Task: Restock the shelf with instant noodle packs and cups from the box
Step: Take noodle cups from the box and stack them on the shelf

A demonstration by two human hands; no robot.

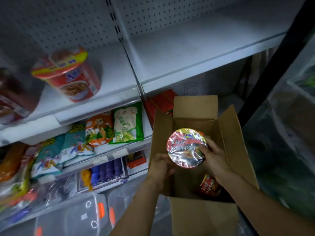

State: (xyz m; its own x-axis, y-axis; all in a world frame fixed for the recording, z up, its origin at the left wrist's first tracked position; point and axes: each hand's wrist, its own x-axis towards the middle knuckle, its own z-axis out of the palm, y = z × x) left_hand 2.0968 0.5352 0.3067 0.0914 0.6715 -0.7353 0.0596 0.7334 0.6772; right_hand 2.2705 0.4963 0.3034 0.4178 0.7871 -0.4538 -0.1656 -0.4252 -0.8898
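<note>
Both hands, left hand (pixel 161 166) and right hand (pixel 214 155), grip a noodle cup (pixel 186 148) by its sides above the open box (pixel 238 145), apparently for shelving.

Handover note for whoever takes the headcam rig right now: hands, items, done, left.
Left hand: grips the near-left side of the noodle cup.
Right hand: holds the same cup at its right rim, thumb over the lid.
The cup is held above the open cardboard box, lid up.
Done: one red noodle cup stands on the upper shelf.
Left: shelve the held cup; at least one red pack is in the box bottom. The rest of the box's contents are hidden.
</note>
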